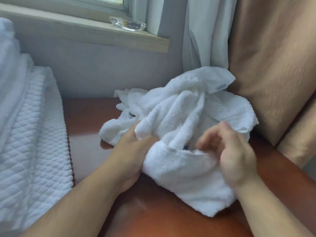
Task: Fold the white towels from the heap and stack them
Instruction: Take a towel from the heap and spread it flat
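the left hand [131,147] grips a bunched fold of the towel [188,173], fingers curled into the cloth. the right hand [236,158] is blurred, its fingers bent over the towel's upper edge; i cannot tell whether it pinches the cloth. the towel lies on the red-brown desk [85,127], touching the heap [196,93] behind it. a white quilt [34,134] lies at left, and a glass dish [128,24] sits on the sill [85,29].

Bedroom: quilted white bedding [34,134], window curtain [205,31], wooden sill [85,29], polished bedside table [85,120].
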`<state>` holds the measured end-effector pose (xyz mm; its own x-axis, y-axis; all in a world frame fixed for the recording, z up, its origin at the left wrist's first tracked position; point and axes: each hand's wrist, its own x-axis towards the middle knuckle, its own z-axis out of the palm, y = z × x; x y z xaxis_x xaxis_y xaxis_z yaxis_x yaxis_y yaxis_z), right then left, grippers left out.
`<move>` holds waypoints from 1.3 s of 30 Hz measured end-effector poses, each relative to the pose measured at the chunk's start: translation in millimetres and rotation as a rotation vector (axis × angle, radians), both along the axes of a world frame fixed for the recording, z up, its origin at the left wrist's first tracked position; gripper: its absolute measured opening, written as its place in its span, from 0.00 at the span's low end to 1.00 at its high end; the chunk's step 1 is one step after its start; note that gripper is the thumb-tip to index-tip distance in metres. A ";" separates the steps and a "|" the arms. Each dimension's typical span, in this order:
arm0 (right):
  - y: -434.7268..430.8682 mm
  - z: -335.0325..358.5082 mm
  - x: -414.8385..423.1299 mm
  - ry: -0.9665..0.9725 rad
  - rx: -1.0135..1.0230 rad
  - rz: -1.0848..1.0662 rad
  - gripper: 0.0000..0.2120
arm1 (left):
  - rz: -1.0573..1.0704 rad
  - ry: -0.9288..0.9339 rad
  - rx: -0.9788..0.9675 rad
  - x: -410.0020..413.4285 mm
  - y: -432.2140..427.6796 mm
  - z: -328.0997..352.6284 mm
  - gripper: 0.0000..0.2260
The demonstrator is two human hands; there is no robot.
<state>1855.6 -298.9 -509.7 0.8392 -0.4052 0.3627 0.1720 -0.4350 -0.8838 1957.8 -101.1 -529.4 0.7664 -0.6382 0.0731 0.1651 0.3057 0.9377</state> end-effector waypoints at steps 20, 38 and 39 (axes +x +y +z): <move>-8.4 -3.2 7.7 0.353 0.445 0.202 0.50 | 0.218 -0.925 0.681 -30.5 69.3 69.2 0.29; 32.8 21.4 -43.3 0.095 0.427 -0.115 0.11 | 0.177 -1.311 1.268 -92.9 169.7 61.2 0.35; 29.9 23.0 -51.1 0.021 0.629 -0.064 0.11 | 0.207 -1.317 1.250 -95.8 170.9 58.1 0.34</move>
<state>1804.6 -269.0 -486.7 0.8103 -0.5856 0.0225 0.1430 0.1604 -0.9766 1862.1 69.8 -471.3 0.6757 -0.6989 0.2342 -0.7298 -0.6791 0.0790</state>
